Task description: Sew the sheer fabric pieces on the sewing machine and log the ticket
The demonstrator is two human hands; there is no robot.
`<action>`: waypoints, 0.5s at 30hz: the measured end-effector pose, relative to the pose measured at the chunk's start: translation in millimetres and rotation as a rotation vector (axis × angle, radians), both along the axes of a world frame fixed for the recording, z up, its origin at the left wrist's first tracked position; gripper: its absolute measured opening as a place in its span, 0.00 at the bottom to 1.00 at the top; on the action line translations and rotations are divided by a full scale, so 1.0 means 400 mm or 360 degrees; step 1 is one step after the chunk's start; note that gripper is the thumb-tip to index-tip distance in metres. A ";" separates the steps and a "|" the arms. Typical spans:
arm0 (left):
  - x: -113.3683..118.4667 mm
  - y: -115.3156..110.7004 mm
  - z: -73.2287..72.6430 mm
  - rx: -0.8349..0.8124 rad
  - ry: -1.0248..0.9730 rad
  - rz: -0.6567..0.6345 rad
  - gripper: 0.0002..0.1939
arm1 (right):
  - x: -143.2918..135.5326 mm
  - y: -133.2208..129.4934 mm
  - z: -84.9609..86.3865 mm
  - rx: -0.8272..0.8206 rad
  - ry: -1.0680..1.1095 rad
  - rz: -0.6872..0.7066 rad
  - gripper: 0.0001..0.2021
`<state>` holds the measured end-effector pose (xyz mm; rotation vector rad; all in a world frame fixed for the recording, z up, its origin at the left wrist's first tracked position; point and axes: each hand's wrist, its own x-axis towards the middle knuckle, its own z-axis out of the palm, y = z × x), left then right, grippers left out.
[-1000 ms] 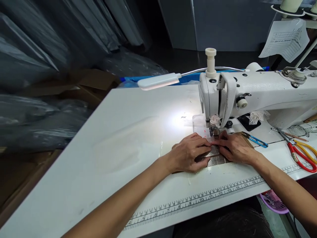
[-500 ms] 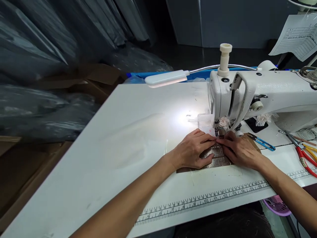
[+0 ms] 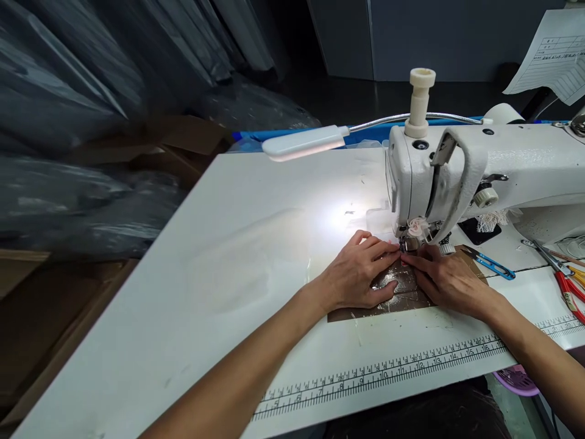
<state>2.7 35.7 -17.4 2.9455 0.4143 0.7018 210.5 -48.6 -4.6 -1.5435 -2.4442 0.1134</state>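
Observation:
Both of my hands rest at the needle end of a white sewing machine (image 3: pixel 516 152). My left hand (image 3: pixel 361 271) lies on a shiny brown sheet (image 3: pixel 402 281), its fingers stretched toward the presser foot (image 3: pixel 403 244) and its thumb spread apart. From the other side, my right hand (image 3: pixel 445 277) lies on the sheet with its index finger reaching to the same spot and its thumb apart. The fingertips of both hands nearly meet just before the foot. Whatever small piece is under them is mostly hidden.
Blue thread snips (image 3: pixel 491 263) lie right of my right hand, with red-handled scissors (image 3: pixel 567 283) farther right. A lamp (image 3: pixel 304 143) hangs over the white table (image 3: pixel 237 244). A printed ruler (image 3: pixel 384 375) runs along the front edge. Cardboard boxes (image 3: pixel 183 146) stand left.
The view has shifted slightly, so the machine and tools appear a little farther right. Both hands keep nearly the same place at the presser foot.

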 end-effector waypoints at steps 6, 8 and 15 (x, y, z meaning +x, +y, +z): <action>0.001 0.002 0.005 0.0019 0.0059 0.0059 0.18 | 0.013 0.003 -0.003 -0.0142 0.0198 -0.0040 0.18; 0.002 0.004 0.003 0.0043 0.0077 0.0067 0.19 | 0.026 0.006 0.005 -0.0227 0.0345 -0.0095 0.15; 0.002 0.008 0.000 0.0049 0.0186 0.0145 0.19 | 0.067 0.025 0.039 -0.0500 0.0743 -0.0216 0.13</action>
